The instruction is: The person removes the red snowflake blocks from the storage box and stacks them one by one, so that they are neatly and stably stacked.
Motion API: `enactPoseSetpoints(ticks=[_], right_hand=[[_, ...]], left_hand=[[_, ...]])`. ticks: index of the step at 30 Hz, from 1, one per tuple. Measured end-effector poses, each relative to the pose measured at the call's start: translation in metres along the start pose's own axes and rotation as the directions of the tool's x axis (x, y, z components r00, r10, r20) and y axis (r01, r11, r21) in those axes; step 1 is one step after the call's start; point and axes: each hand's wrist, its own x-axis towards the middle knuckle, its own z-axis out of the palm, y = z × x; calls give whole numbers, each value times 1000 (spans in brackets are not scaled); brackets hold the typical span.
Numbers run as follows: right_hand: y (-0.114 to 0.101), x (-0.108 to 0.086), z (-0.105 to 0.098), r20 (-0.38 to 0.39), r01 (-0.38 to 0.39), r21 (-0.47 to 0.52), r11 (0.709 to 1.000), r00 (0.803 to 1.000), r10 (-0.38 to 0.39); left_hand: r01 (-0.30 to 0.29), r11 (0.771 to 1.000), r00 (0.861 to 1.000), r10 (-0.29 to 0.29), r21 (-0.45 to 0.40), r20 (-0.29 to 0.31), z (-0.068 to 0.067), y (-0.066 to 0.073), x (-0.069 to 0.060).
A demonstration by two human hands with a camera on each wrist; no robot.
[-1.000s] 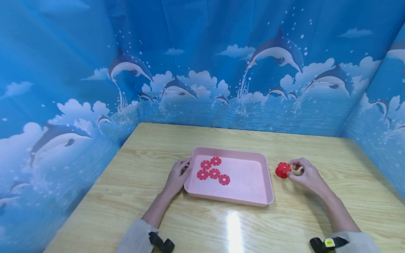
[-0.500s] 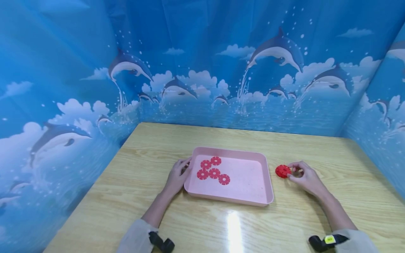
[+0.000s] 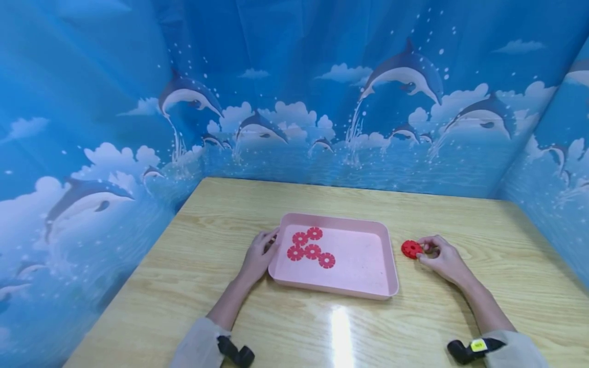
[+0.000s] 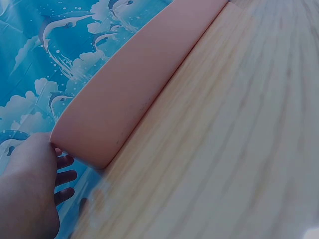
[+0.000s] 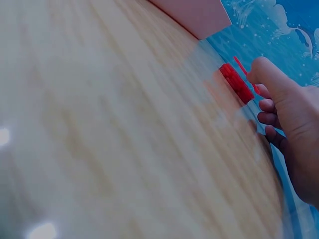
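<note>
A pink tray (image 3: 363, 260) lies on the table, with several red notched discs (image 3: 312, 251) flat in its left part. My left hand (image 3: 258, 256) holds the tray's left side, thumb at the rim and other fingers loosely curled outside the wall. To the right of the tray stands a short stack of red discs (image 5: 237, 83) on the table. My right hand (image 3: 445, 259) pinches one thin red disc (image 5: 243, 68) between thumb and fingertips. In the right wrist view that disc is tilted just off the top of the stack.
The pale wooden table (image 3: 230, 214) reaches back to a blue dolphin-print curtain (image 3: 294, 102), which also covers the left and right sides. Each sleeve carries a black wrist camera (image 3: 235, 352). A light reflection shines on the table's front middle.
My right hand has come down slightly, lowering the pinched disc from above the stack to its top. My left hand and the tray have stayed in place.
</note>
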Motion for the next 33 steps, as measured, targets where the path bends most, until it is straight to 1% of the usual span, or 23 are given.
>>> enactPoseSetpoints(ticks=[13, 21, 27, 33], right_hand=[[3, 0, 1, -8, 11, -4, 1000, 1000, -11], [1, -1, 0, 7, 16, 11, 1000, 1000, -16], [3, -1, 1, 2, 25, 1, 1000, 1000, -25], [4, -1, 1, 12, 30, -3, 1000, 999, -30]], left_hand=[[-8, 1000, 1000, 8, 4, -1, 0, -1, 1], [-12, 1000, 1000, 12, 4, 1, 0, -1, 0], [-4, 1000, 1000, 4, 9, 1, 1, -2, 0], [-3, 1000, 1000, 3, 10, 2, 1, -3, 0]])
